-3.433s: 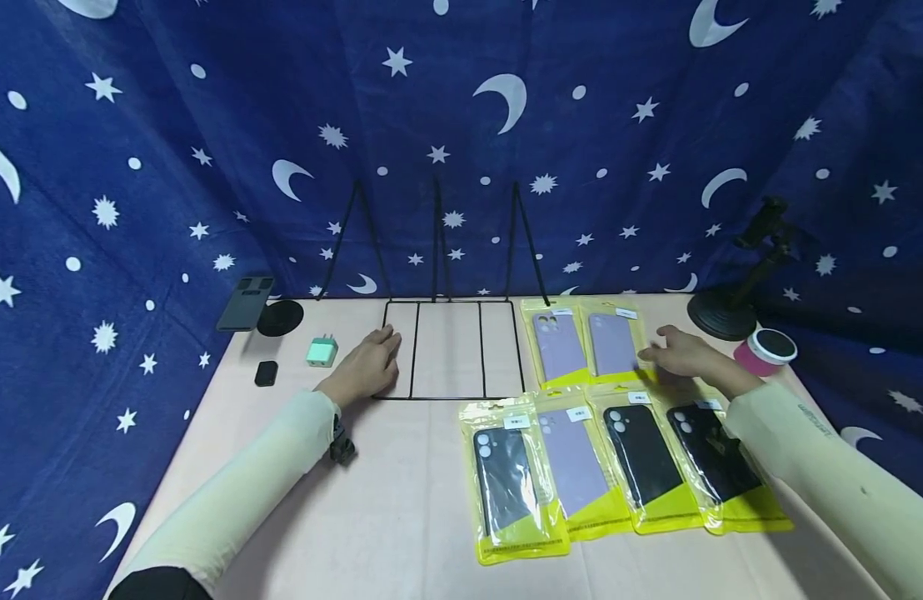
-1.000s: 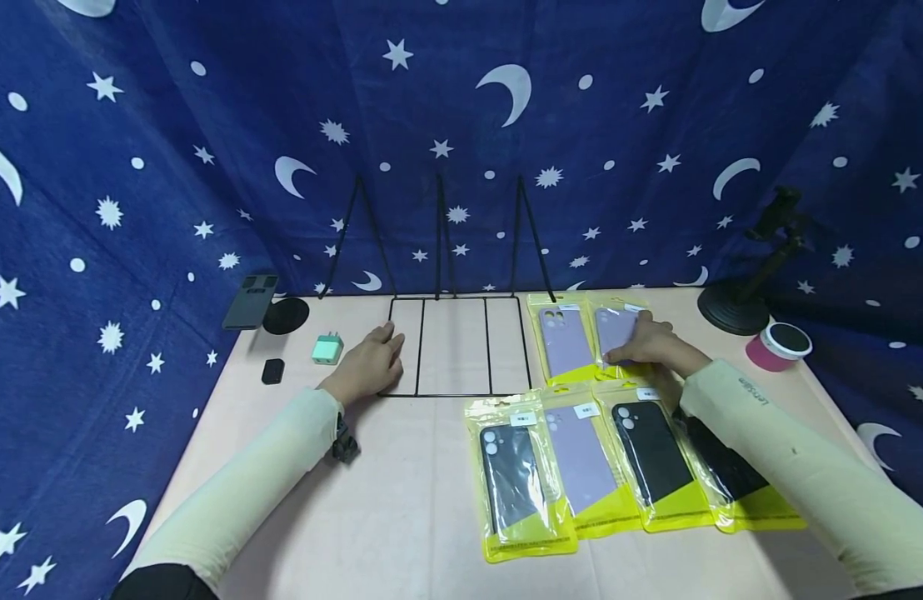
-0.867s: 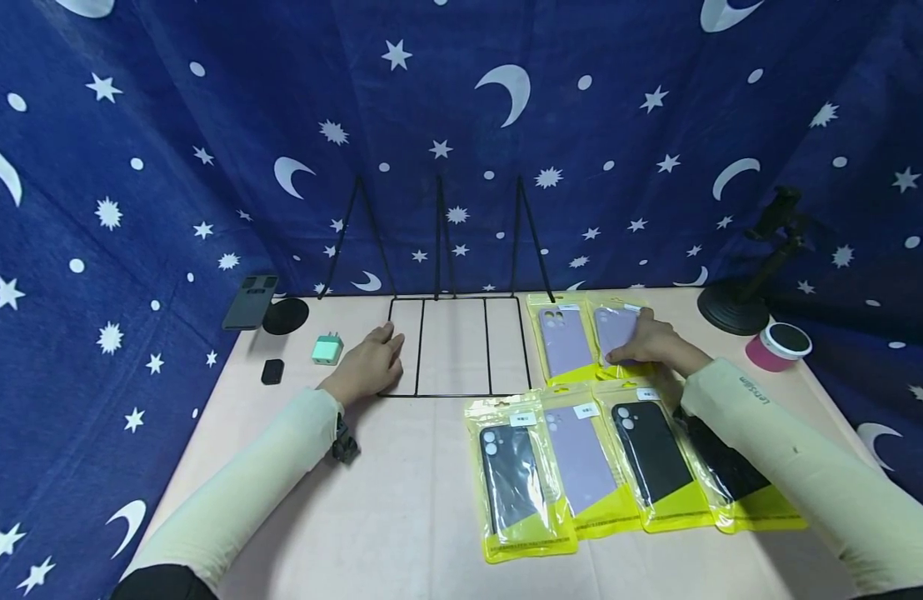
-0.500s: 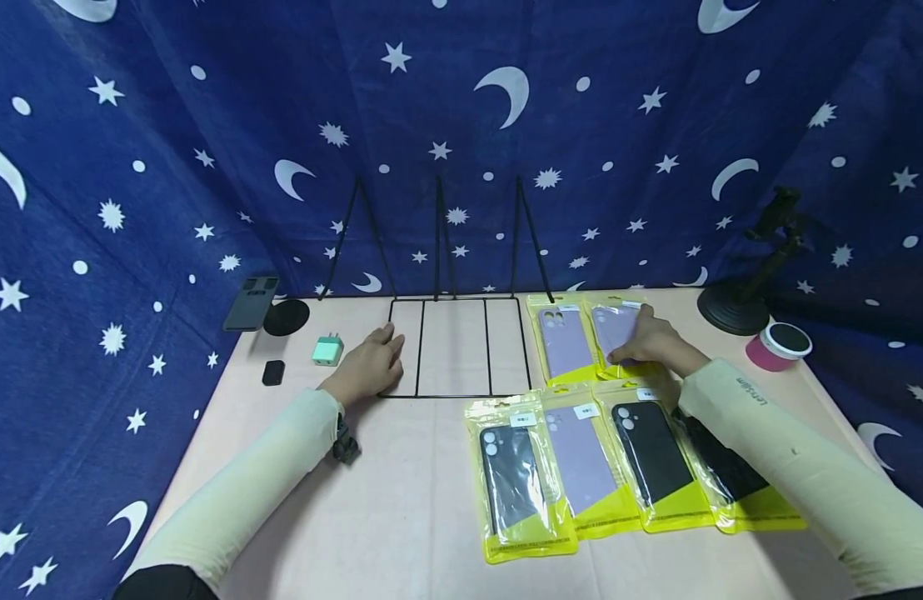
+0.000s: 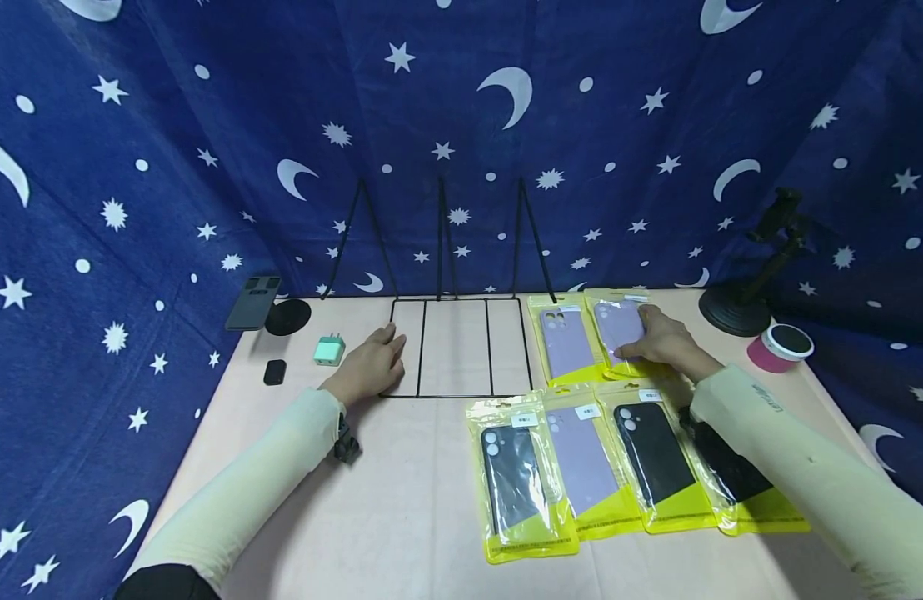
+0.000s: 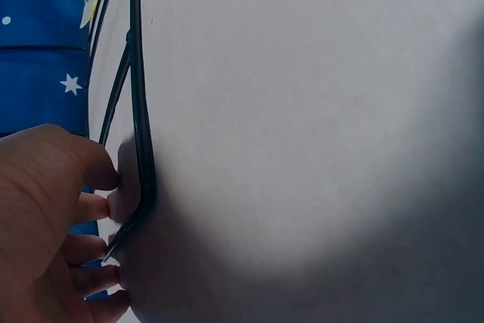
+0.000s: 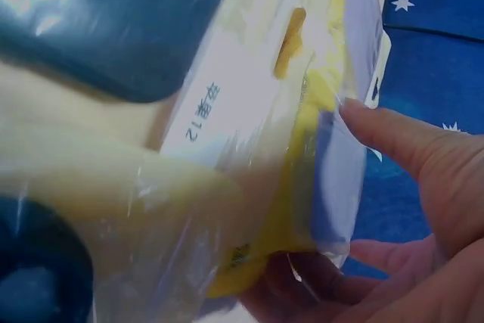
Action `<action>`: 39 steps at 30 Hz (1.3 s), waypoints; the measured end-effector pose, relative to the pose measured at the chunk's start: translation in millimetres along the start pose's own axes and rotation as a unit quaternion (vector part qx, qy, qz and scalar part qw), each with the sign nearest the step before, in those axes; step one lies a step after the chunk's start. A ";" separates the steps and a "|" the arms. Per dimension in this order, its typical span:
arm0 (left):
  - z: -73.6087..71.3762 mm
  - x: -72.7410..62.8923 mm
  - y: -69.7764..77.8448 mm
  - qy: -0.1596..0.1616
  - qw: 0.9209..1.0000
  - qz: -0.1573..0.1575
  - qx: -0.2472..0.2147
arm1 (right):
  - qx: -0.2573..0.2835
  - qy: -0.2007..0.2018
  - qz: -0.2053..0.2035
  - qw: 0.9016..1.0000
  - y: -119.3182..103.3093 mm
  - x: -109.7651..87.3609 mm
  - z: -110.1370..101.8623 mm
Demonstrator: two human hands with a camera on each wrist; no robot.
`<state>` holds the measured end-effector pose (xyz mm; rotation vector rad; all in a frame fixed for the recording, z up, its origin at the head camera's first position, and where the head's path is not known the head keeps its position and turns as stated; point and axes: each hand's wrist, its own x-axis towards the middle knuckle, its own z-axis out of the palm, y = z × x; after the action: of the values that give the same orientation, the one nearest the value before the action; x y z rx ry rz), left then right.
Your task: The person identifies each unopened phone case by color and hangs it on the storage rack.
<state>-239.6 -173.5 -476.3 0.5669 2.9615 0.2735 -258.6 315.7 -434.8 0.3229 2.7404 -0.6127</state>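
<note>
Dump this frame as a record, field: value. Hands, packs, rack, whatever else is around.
left hand: rests at the left side of the black wire rack
right hand: grips the back-right purple-case pack
back-left pack: purple case
front row, left to right: dark-case pack, purple-case pack, two black-case packs, the last partly under the right sleeve
far left: mint charger, small black object, grey slab, black disc
far right: black stand, pink-and-white tub
backdrop: blue, moons and stars

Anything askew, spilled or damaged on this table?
No spill or damage that I can see. Slightly askew: the leftmost front packet juts nearer the person than the other three in its row, so the bottom edges don't line up. The far-right front packet is partly hidden by the right sleeve.
</note>
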 end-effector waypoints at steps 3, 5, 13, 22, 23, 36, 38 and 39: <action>-0.7 0.2 0.6 0.000 1.000 -0.002 0.004 | -0.008 0.021 -0.015 1.000 4.5 -0.3 -7.8; -0.7 0.5 0.8 0.002 1.000 -0.002 0.006 | -0.003 0.038 -0.023 0.999 7.7 0.1 -13.0; 0.2 1.7 -0.2 0.001 1.000 -0.006 0.007 | 0.090 0.012 -0.039 0.995 16.6 4.7 -22.5; -1.6 -0.4 2.1 -0.002 1.000 -0.008 0.005 | 0.153 -0.011 -0.063 0.986 20.8 0.0 -29.2; -1.8 -0.6 2.4 -0.003 1.000 -0.008 0.005 | 0.152 -0.005 -0.062 0.986 20.7 -1.1 -29.2; -2.0 -1.4 4.5 0.000 1.000 -0.009 0.004 | 0.127 0.104 -0.106 0.981 17.7 -36.0 -30.2; -0.9 -1.3 4.5 0.000 1.000 -0.008 0.005 | 0.118 0.125 -0.119 0.978 16.6 -44.2 -29.0; -0.4 -1.3 4.5 0.001 1.000 -0.007 0.005 | 0.114 0.136 -0.127 0.976 16.2 -48.2 -28.2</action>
<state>-236.8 -169.9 -474.9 0.5472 2.9687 0.2566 -216.5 335.4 -399.8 0.1136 3.0036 -1.0253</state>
